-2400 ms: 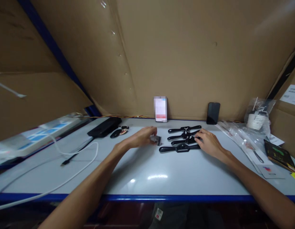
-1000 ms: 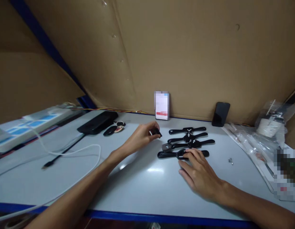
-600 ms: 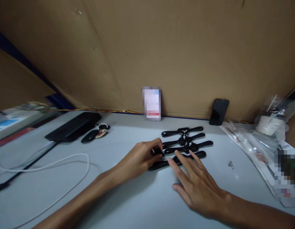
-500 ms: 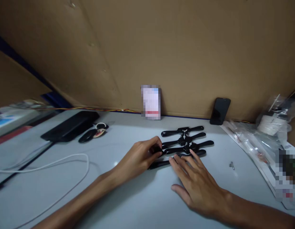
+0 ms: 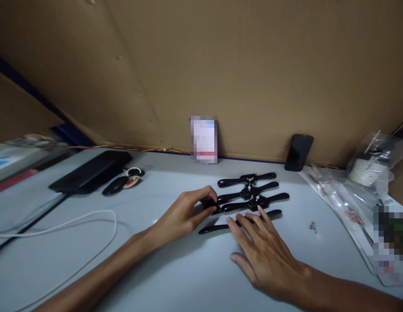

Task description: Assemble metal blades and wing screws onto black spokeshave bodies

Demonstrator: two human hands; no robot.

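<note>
On the pale table [image 5: 155,277], the left hand [image 5: 185,212] is pinching a small black piece [image 5: 210,203] beside the row of black tools [image 5: 253,190]. The right hand [image 5: 266,255], fingers spread, is pressing the nearest tool [image 5: 214,226] flat. Joining them is probably needing a steady hold.

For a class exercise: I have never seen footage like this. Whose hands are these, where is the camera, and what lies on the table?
No machine here: a person works bare-handed, and the one camera sits on their head, looking forward and down. The left hand pinches a small black part in its fingers beside a row of four black two-handled tools. The right hand lies open, fingers on the nearest tool. Also on the pale table: a white cable, keys, a black case, a small metal piece. A dark phone leans against the cardboard wall.
</note>
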